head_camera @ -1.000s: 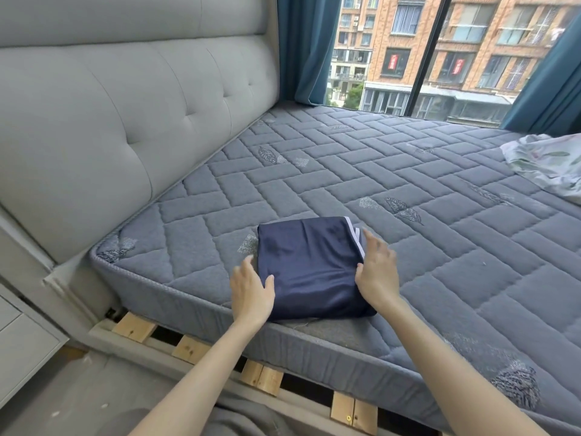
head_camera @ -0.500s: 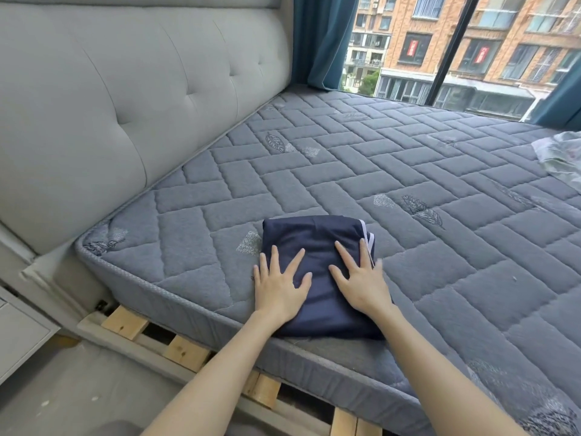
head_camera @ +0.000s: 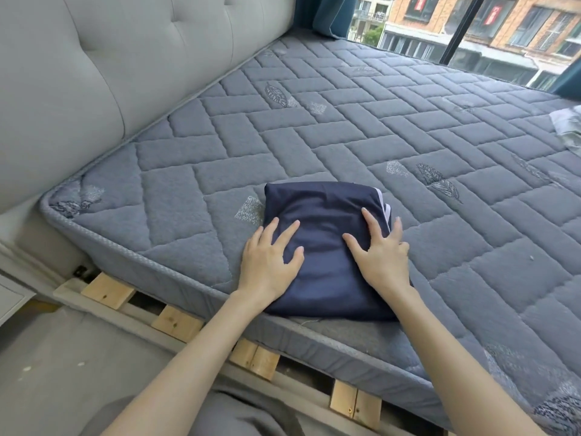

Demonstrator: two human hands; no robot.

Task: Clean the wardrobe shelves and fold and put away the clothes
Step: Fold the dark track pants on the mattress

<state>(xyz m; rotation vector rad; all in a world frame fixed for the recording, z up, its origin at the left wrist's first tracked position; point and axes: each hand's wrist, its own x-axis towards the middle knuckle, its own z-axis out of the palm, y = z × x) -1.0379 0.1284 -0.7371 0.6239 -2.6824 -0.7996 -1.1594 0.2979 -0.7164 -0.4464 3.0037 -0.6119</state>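
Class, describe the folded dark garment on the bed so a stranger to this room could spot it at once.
Start at the grey quilted mattress beside the padded headboard. Near its front edge lies a folded garment, the left hand and right hand flat on it. It is plain navy with a white stripe, unlike the pale patterned cloth far right.

grey mattress (head_camera: 393, 127), tufted headboard (head_camera: 125, 58), teal curtain (head_camera: 323, 11)
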